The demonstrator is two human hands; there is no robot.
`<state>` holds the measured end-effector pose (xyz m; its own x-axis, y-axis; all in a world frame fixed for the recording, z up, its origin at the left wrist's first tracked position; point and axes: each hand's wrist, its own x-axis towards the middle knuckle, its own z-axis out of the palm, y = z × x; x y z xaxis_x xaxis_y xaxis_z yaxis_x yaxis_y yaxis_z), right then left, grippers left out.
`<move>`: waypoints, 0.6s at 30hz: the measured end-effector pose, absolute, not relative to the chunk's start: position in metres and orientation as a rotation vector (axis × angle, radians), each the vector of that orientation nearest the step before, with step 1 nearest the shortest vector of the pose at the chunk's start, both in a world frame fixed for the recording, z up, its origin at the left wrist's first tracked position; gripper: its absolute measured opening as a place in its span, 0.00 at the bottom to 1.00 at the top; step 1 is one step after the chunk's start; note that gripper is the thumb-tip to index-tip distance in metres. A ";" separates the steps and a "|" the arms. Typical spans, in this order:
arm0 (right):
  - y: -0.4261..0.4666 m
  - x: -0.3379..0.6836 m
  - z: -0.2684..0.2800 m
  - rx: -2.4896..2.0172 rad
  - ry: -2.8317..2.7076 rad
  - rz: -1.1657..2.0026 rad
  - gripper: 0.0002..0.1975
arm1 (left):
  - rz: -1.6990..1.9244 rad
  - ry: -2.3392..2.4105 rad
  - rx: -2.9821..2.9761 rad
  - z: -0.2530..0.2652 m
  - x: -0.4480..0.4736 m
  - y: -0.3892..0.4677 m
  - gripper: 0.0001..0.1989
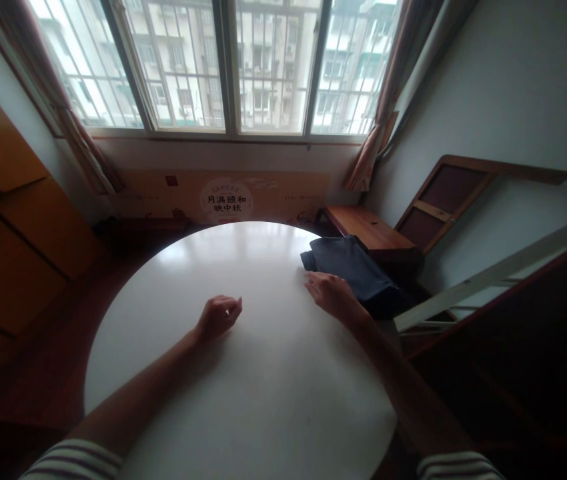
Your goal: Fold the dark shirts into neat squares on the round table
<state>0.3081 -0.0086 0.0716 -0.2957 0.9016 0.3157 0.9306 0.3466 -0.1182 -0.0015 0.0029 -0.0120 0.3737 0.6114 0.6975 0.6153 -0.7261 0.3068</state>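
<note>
A folded dark navy cloth (351, 267), perhaps a garment, lies at the right edge of the round white table (258, 380). My right hand (332, 295) rests just on the near side of the cloth, its fingers pointing left, slightly bent and a little apart. It does not grip the cloth; whether its back touches the fabric I cannot tell. Left of the table's middle is my left hand (217, 317), curled in a loose fist. White tabletop shows through the gap between thumb and fingers, and nothing is visible in it.
Behind the table's right side stands a wooden chair or bench (368, 227). A long printed box (273, 193) sits under the barred window (228, 67). Orange-brown cabinets (28, 233) line the left, and a pale slanted frame (503, 273) crosses the right.
</note>
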 end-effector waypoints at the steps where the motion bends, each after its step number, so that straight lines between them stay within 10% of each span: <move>1: -0.008 0.318 0.079 -1.687 -2.252 -0.187 0.13 | -1.331 -1.169 -2.597 -0.012 -0.001 0.003 0.25; 8: 0.001 0.389 0.071 -2.296 -1.776 -0.456 0.37 | -1.384 -1.275 -2.672 -0.012 0.000 0.002 0.26; 18: 0.014 0.384 0.054 -1.898 -1.859 -0.569 0.22 | -1.403 -1.345 -2.719 -0.010 0.002 0.001 0.26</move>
